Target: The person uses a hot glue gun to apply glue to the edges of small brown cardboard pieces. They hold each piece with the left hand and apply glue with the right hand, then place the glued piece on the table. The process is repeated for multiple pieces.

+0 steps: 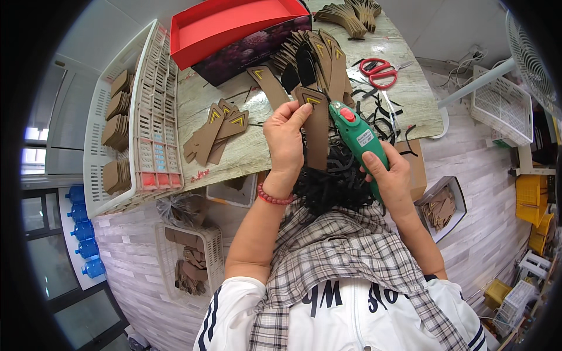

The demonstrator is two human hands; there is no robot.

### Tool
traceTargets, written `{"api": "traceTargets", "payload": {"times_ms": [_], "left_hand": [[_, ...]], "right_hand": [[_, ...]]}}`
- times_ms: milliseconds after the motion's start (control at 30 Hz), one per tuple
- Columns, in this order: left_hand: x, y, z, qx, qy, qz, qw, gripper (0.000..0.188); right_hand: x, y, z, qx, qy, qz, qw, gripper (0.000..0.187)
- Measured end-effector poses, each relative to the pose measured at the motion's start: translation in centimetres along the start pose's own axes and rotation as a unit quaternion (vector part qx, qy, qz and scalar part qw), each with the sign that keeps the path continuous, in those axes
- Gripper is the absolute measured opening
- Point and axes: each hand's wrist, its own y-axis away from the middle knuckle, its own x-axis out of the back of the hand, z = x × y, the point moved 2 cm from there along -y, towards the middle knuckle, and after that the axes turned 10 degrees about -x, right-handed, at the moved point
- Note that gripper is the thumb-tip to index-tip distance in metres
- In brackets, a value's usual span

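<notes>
My left hand (284, 134) pinches a brown strap-shaped piece (317, 137) with a yellow chevron near its top end; the piece hangs down from the fingers. My right hand (389, 175) is wrapped round a green handheld electric cutter (362, 140) with a red button. The cutter's tip is close beside the upper right edge of the strap piece; I cannot tell whether they touch. Behind them fans a pile of similar brown pieces (336, 70), some with black backs. A heap of black trimmings (333, 190) lies below, over my lap and the table's near edge.
Red-handled scissors (380, 74) lie to the right on the table (418, 105). Loose chevron pieces (213, 131) are on the left, beside a white basket (158, 117) of stacked brown pieces. A red box (234, 29) stands at the back. A fan (535, 55) rises at right.
</notes>
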Motion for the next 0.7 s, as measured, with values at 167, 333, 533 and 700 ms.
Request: {"api": "traceTargets", "payload": {"times_ms": [167, 333, 533, 700], "left_hand": [[0.4, -0.9, 0.9, -0.043, -0.067, 0.001, 0.997, 0.014], [0.8, -1.4, 1.3, -0.083, -0.138, -0.024, 0.987, 0.014], [0.9, -1.0, 1.2, -0.090, -0.196, -0.064, 0.974, 0.014], [0.7, -0.3, 1.1, -0.077, -0.215, -0.087, 0.970, 0.014]], "right_hand": [[0.1, 0.2, -0.1, -0.009, 0.008, -0.012, 1.000, 0.037], [0.0, 0.1, 0.0, -0.004, -0.001, -0.020, 1.000, 0.038], [0.0, 0.0, 0.0, -0.002, 0.001, -0.024, 1.000, 0.039], [0.0, 0.0, -0.3, -0.006, 0.008, -0.023, 1.000, 0.039]]}}
